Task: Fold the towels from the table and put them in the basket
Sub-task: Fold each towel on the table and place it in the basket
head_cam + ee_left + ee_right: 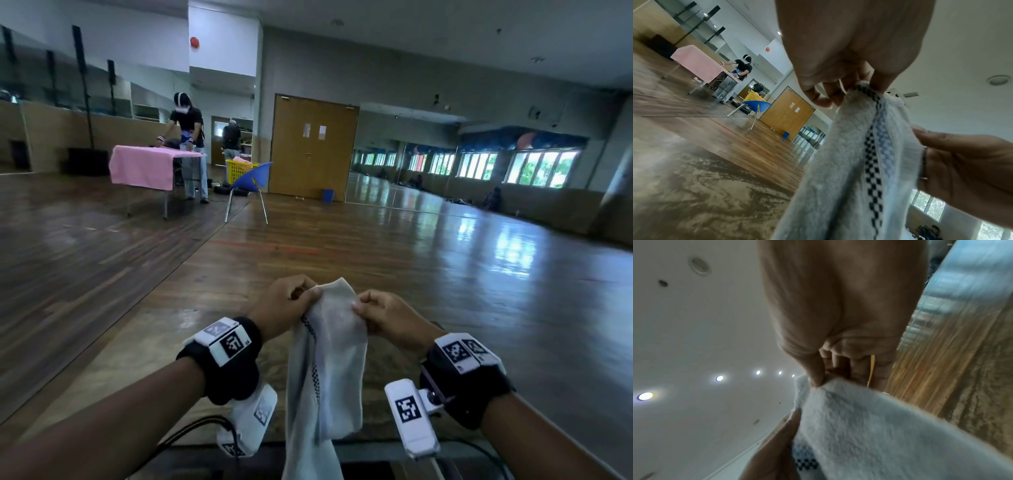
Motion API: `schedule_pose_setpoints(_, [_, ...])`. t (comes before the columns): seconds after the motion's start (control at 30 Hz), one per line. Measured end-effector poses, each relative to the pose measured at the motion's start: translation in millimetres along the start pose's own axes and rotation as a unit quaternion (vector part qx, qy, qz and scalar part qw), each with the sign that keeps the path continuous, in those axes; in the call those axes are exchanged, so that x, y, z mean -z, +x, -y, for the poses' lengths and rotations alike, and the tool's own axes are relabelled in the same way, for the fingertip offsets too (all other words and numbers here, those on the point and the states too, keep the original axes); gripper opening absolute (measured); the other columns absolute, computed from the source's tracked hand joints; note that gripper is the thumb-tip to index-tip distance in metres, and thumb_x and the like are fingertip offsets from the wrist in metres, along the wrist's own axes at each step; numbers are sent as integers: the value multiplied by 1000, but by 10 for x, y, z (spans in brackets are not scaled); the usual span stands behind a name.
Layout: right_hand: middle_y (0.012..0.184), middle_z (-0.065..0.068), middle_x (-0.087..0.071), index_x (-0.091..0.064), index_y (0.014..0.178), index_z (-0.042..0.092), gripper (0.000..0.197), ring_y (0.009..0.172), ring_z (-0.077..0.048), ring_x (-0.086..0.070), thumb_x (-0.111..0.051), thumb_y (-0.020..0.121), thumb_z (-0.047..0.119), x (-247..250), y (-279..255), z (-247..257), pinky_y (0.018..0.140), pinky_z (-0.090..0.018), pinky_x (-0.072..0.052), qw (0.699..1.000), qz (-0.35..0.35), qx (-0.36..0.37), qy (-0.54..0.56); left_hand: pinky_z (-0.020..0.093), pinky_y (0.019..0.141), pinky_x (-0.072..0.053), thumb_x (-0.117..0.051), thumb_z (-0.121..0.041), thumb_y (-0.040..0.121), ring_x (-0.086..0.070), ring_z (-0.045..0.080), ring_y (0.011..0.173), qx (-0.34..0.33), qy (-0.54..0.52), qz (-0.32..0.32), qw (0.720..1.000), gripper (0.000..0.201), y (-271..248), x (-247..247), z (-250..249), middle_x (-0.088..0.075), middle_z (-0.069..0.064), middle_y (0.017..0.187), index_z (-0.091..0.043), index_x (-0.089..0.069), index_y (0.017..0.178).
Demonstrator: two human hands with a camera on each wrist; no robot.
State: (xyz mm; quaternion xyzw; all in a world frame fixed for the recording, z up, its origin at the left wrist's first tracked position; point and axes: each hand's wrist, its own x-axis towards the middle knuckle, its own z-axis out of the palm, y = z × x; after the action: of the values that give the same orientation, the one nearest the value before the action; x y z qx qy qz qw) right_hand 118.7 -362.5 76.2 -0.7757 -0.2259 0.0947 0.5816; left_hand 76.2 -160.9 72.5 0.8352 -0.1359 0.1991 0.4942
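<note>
- Setting: a large hall with a glossy wood-strip floor (342, 246), a mirrored wall, a row of windows (534, 168) on the right and a brown double door (313, 145) at the far end.
- Object of the task: a pale towel (325, 359) with a dark checkered stripe, held up in front of the person and hanging in a narrow, bunched column; its lower end passes out of the head view.
- Left hand (286, 305): fingers curled, pinching the towel's upper edge beside the stripe; the left wrist view shows the stripe running up into the pinch.
- Right hand (383, 317): likewise clenched on the same upper edge, just beside the left hand.
- Step in hand (judged): finding the corners so that the cloth can be spread before folding. To do it well, each pinch should travel outward along the hem to a true corner, the hands then drawing apart until the top edge is taut and level, so the cloth hangs flat.
- Work surface: only a dark strip shows at the bottom of the head view; what it is cannot be told.
- Background: a second person (190, 144) bends over a table with a pink cloth (144, 169); near it stand a yellow basket (239, 170) and a blue chair (251, 185). Whether this basket serves the present task cannot be told.
</note>
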Motion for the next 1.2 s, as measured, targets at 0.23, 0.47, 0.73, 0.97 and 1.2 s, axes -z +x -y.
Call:
schedule_pose_setpoints(0.23, [89, -8, -72, -69, 87, 13, 11, 79, -11, -65, -71, 81, 22, 29, -3, 159, 75, -26, -54, 994, -56, 75, -62, 21, 59, -43, -67, -31, 84, -53, 10, 63, 35, -100, 10, 994, 14, 25, -58, -32, -61, -2, 67, -18, -67, 79])
schedule_pose_setpoints(0.47, [83, -12, -69, -66, 85, 17, 3, 77, -14, -60, -68, 84, 18, -3, -105, 176, 76, -31, -50, 989, -41, 102, -103, 34, 74, -47, -62, -29, 88, -57, 17, 80, 23, -56, 27, 998, 20, 72, -75, -95, -64, 8, 87, -10, -65, 93])
schedule_pose_setpoints(0.73, [85, -3, -72, -65, 88, 18, 5, 78, -11, -66, -66, 86, 22, 86, -168, 132, 75, -32, -53, 984, 1, 93, -149, 34, 70, -46, -58, -20, 91, -53, 14, 73, -30, -2, -41, 999, 11, 60, 84, -148, -60, 3, 78, -10, -63, 87])
schedule_pose_setpoints(0.97, [81, 6, -70, -63, 83, 25, 4, 70, -4, -66, -65, 86, 24, 505, -175, 338, 65, -18, -49, 956, -19, 90, -278, 28, 65, -39, -56, -20, 92, -46, 10, 65, -21, 1, -149, 989, 14, 162, 627, -237, -50, -6, 68, -21, -57, 78])
schedule_pose_setpoints(1.2, [88, 1, -67, -63, 91, 18, 3, 79, -11, -63, -61, 89, 18, 859, -293, 832, 65, -22, -46, 918, -53, 96, -380, 24, 61, -41, -55, -18, 93, -47, 12, 67, -20, -27, -188, 982, 8, 86, 1150, -589, -53, 0, 76, -17, -58, 85])
